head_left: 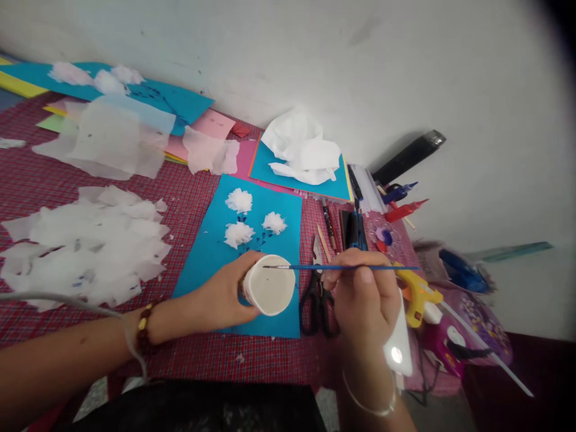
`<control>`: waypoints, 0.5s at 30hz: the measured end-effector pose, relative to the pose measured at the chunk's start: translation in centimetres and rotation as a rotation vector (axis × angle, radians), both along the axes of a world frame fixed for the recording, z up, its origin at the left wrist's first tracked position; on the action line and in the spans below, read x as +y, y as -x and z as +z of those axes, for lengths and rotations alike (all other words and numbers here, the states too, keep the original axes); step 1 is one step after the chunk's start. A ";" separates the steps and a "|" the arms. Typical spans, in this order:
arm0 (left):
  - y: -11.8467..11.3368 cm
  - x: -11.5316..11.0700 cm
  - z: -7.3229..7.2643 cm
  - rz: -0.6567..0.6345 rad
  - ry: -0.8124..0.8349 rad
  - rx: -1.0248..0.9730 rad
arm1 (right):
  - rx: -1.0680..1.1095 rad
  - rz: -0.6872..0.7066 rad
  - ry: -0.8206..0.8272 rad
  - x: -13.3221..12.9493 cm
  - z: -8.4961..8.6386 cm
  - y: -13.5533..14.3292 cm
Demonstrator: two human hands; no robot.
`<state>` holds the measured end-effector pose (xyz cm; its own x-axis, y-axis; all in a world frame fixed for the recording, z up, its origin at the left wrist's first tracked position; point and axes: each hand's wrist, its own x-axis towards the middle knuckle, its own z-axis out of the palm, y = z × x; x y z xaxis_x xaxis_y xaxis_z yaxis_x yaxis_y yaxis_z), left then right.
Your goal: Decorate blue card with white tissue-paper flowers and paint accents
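My left hand (229,291) is wrapped round a white paper cup (272,291), its open mouth turned up toward me. In my right hand (366,294) a thin blue paintbrush (310,267) is pinched, lying level with its dark tip over the cup's rim. Beneath the cup lies a blue paper sheet (207,258). On that sheet sit several white tissue puffs (238,235) with dark blue paint dabs beside them. Black-handled scissors (318,294) rest between the sheet and my right hand.
Torn white tissue (90,246) is heaped at the left. Crumpled tissue (301,147) lies on coloured paper at the back. A yellow glue gun (416,294), paint tubes (405,210) and a palette (382,234) are at the right. A grey cable (90,306) crosses my left forearm.
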<state>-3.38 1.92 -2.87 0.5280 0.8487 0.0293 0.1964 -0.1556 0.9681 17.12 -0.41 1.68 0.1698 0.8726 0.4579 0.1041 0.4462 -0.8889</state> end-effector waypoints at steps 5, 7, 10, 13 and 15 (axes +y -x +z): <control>0.1 0.1 -0.6 -0.032 0.013 0.010 | 0.087 0.022 0.035 0.4 0.0 -0.2; 0.1 0.2 -0.9 -0.035 0.008 0.022 | 0.101 0.018 0.048 0.5 -0.1 -0.3; 0.1 0.2 -1.3 -0.011 0.024 0.041 | 0.110 0.015 0.069 0.7 -0.3 -0.5; 0.0 0.3 -1.3 0.004 0.057 0.033 | 0.099 -0.007 0.091 0.8 -0.5 -0.7; 0.0 0.3 -1.2 0.004 0.082 0.022 | 0.083 -0.024 0.101 0.9 -0.5 -0.8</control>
<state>-3.35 2.24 -4.03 0.5248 0.8496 -0.0520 0.2180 -0.0751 0.9731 17.89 0.48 1.13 0.2249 0.9088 0.3514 0.0374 0.3523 -0.9351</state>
